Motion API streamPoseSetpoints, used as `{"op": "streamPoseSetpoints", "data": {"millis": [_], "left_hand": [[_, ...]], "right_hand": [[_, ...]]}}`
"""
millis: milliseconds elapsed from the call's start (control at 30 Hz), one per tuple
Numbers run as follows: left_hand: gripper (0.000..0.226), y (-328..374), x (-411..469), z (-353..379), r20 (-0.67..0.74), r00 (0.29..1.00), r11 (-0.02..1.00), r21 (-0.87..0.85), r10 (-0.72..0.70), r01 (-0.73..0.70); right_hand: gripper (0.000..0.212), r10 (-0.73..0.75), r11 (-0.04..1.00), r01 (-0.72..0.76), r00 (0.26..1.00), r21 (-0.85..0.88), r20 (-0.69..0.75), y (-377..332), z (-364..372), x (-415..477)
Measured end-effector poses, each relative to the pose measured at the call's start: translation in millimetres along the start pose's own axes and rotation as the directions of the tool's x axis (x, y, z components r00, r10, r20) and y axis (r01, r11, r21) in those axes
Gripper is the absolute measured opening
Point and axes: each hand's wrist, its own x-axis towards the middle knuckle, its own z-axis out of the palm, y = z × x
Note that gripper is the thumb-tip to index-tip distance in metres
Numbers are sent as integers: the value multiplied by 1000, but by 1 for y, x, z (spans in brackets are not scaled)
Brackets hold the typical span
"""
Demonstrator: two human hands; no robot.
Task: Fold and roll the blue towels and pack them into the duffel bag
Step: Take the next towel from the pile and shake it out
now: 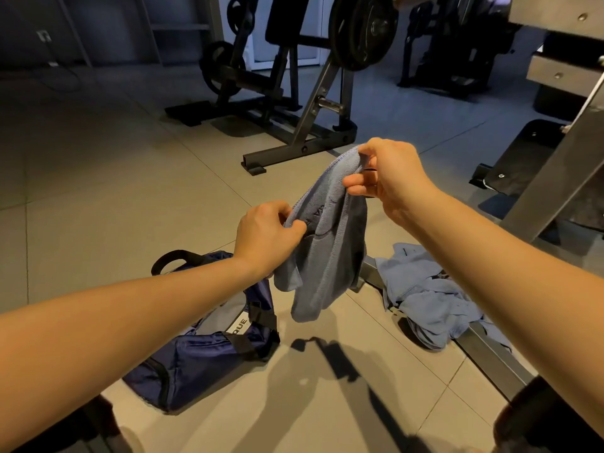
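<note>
Blue towel [327,250]: held mid-air at centre, bunched and hanging limp.
Left hand [264,233]: thumb and fingers pinched on the towel's edge, at its 9 o'clock.
Right hand [389,178]: clamped on the stitched top hem, at 1 o'clock.
Further towels [431,299]: crumpled heap on the floor at 4 o'clock, lying over a steel frame bar [490,351].
Duffel bag [202,351]: navy, mouth open, on the tiles at 7 o'clock.
Handling note: probably best to work both grips along the hem to its corners and draw the hands apart until the cloth hangs flat, then fold.
Writing: the bag's white tag [241,325] shows "QUE", the rest hidden. The towel has embossed letters, seemingly "CA", otherwise unreadable.
</note>
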Motion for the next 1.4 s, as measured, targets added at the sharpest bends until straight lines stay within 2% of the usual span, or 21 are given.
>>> {"op": "streamPoseSetpoints", "data": {"millis": [133, 367, 467, 533, 633, 800, 1033, 1267, 1400], "left_hand": [[11, -8, 4, -7, 45, 999, 1000, -12, 11, -10], [14, -18, 9, -10, 300, 947, 993, -68, 114, -98], [12, -16, 11, -16, 357, 921, 987, -80, 156, -136], [7, -12, 12, -22, 355, 922, 987, -102, 153, -125], [11, -8, 13, -30, 372, 920, 990, -114, 124, -87], [11, -8, 8, -31, 499, 856, 987, -144, 133, -69], [10, -26, 4, -30, 585, 804, 990, -137, 106, -31], [8, -34, 6, -38, 601, 799, 992, -117, 31, 50], [7, -39, 15, -47, 558, 830, 995, -90, 7, 52]], "right_hand": [[14, -28, 998, 23, 996, -56, -80, 4, -11, 7], [13, -106, 986, 89, 988, -142, -115, 7, -29, 17], [13, -117, 979, 97, 988, -180, -104, 9, -36, 19], [12, -121, 975, 100, 988, -197, -99, 11, -38, 20], [15, -136, 967, 115, 987, -226, -83, 16, -40, 22], [16, -149, 967, 130, 986, -219, -73, 21, -40, 27], [16, -167, 967, 158, 986, -201, -26, 26, -52, 35], [13, -168, 977, 158, 984, -145, -62, 30, -66, 42], [13, -171, 970, 152, 981, -189, -89, 35, -76, 47]]}}
